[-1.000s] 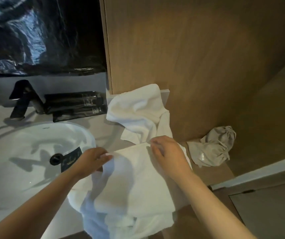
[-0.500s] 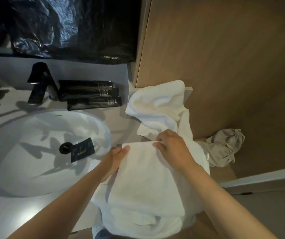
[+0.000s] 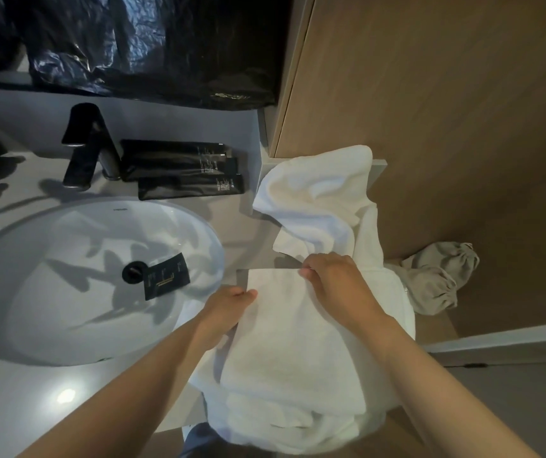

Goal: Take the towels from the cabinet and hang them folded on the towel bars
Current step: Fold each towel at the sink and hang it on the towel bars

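Observation:
A white towel (image 3: 285,345) lies folded on the right end of the grey vanity counter (image 3: 17,401), its lower layers spilling over the front edge. My left hand (image 3: 225,309) grips the towel's left edge, fingers tucked under the top layer. My right hand (image 3: 334,279) pinches the top fold at its far edge. A second white towel (image 3: 314,200) lies crumpled just behind, against the wooden cabinet wall (image 3: 446,110). No towel bar is in view.
A white oval sink (image 3: 50,292) with a black card (image 3: 166,276) near its drain fills the left. A black faucet (image 3: 86,147) and black tubes (image 3: 182,170) stand behind it. A beige cloth bag (image 3: 436,279) lies on a wooden ledge at right.
The view has shifted right and down. Both hands slid along the towel: my left hand went from resting on top to gripping the left edge, and the top fold now lies flatter.

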Motion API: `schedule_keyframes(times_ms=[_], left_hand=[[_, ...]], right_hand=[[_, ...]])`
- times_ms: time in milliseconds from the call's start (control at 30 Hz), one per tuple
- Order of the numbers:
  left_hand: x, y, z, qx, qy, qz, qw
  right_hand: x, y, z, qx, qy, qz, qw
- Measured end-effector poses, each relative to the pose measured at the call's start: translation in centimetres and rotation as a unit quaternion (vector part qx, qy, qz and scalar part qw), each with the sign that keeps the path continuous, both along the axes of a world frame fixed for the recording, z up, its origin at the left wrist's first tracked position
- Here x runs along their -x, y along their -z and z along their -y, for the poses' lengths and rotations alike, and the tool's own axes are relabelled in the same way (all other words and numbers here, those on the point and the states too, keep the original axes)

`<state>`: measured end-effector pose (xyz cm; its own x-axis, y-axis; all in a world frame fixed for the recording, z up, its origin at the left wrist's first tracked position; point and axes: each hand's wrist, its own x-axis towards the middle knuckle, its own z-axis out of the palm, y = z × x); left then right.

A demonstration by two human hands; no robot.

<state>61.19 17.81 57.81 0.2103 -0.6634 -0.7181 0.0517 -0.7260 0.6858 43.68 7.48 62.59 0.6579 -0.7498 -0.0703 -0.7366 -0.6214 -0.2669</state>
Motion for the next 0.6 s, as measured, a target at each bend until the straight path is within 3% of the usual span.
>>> schedule_keyframes(times_ms=[200,333,467,600], left_hand=[[-1.4,-1.6,-0.2,-0.069,-0.061,-0.252,0.963],[-1.2,-1.6,0.1,-0.078,-0.080,-0.258,0.960],[-0.3,-1.9,0.0,-0.083,-0.084,-0.235,0.965],[-0.7,-2.4,-0.4,-0.143,-0.051,-0.237,0.960]], right_hand=[[0.8,-1.4,-0.6,-0.010,-0.005,0.007,1.000],[0.6,-2.0,-0.6,-0.033,-0.014,-0.040,0.999],[0.9,-2.6,-0.7,-0.112,0.002,0.033,0.993],[1.2,-1.1,-0.6,0.011,-0.018,-0.088,0.996]])
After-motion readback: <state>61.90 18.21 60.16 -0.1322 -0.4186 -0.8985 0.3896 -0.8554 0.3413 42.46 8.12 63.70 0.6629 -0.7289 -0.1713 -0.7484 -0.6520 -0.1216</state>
